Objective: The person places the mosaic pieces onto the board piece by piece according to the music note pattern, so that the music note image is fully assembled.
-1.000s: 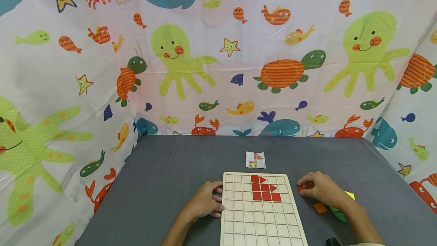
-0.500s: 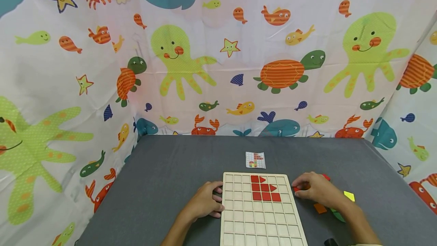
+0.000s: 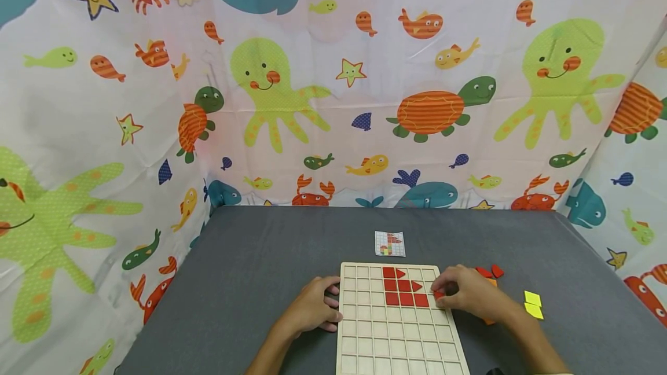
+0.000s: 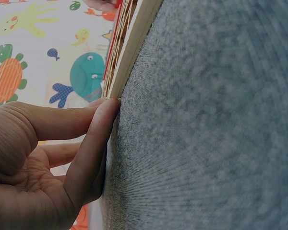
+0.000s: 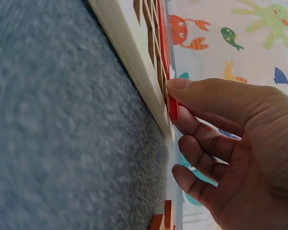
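Note:
A light wooden grid board (image 3: 367,328) lies on the grey table, with several red square and triangular tiles (image 3: 404,286) set in its upper cells. My left hand (image 3: 314,304) rests against the board's left edge; in the left wrist view its fingertips touch the wooden rim (image 4: 129,52). Over the right edge of the board, my right hand (image 3: 471,293) pinches a small red tile (image 5: 173,106) between thumb and index finger. The tile is seen edge-on in the right wrist view, so its full shape is hidden.
A small printed pattern card (image 3: 389,243) lies beyond the board. Right of it are loose red tiles (image 3: 497,271), an orange tile (image 3: 493,283) partly behind my right hand, and two yellow tiles (image 3: 532,304). A patterned sea-animal cloth (image 3: 312,103) hangs behind the table.
My right hand has moved left with the red tile, from the loose pieces to above the board's right edge. Red and yellow tiles are uncovered; the green ones are now hidden. My left hand stays put.

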Available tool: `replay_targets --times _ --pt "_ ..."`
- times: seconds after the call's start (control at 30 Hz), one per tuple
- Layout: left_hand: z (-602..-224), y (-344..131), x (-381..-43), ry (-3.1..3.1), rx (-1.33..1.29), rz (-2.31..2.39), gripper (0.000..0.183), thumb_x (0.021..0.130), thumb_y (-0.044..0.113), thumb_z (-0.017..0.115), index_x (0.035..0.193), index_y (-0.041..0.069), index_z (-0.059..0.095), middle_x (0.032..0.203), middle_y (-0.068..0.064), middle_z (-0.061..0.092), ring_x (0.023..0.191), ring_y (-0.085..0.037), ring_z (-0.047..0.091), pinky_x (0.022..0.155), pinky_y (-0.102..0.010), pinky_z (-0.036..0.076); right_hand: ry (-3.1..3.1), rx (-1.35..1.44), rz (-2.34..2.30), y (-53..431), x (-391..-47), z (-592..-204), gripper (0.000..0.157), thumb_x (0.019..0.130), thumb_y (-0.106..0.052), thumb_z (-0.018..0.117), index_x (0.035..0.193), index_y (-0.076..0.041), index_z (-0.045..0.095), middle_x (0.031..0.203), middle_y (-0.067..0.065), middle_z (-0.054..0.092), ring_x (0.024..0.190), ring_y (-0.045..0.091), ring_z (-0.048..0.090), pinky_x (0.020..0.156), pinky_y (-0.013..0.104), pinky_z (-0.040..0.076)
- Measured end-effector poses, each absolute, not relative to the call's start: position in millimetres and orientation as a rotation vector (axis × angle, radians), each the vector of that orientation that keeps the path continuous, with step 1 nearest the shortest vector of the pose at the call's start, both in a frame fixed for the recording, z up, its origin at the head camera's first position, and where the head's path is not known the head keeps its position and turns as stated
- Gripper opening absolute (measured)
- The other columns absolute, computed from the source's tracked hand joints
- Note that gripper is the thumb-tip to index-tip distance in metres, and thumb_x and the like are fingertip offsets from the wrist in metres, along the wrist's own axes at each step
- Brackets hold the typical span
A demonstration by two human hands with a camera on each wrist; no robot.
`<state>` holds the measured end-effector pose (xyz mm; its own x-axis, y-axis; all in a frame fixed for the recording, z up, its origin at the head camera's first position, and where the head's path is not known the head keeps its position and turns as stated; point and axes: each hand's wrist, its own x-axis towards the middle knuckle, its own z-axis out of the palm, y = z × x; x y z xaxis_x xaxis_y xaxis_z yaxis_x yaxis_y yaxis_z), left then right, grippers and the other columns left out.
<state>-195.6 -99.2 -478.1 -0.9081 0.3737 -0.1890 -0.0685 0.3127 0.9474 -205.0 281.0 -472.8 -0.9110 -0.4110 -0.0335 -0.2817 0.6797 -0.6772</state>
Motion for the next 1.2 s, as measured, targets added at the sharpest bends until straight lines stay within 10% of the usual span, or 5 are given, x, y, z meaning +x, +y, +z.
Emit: replay_targets --times 1.2 --pt "-479.6 -99.8 -196.2 2.209 0.28 1.623 0.079 0.079 -0.02 0.078 0.151 -0.005 0.05 0.124 -0.016 0.054 0.099 -0.025 0.065 0.06 -0.038 0.068 2.677 -0.568 -1.088 275.7 -202.9 -470.1 0.024 0.086 -0.014 0.087 0.108 -0.011 0.078 0.091 -0.005 0.07 0.081 0.004 0.061 0.071 0.023 0.055"
